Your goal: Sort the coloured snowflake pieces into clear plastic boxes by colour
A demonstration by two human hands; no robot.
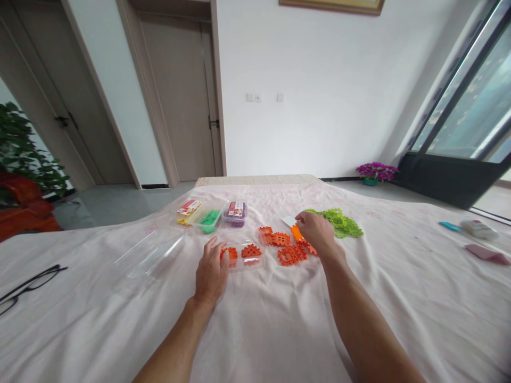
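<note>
My left hand (211, 272) rests on the cloth with its fingers against the near left edge of a clear plastic box (261, 261) that holds a few orange building pieces (250, 251). My right hand (317, 232) is closed in a pinch on an orange piece (296, 233), above a loose scatter of orange pieces (289, 249) on the cloth. A pile of green pieces (340, 222) lies just behind the right hand, with a small white card (288, 221) beside it.
A pale pink cloth (255, 319) covers the surface. Small boxes of yellow (187, 209), green (208, 218) and purple pieces (235, 213) stand behind. A clear lid (149, 254) lies left, black glasses (27, 286) far left, small items (477, 229) far right.
</note>
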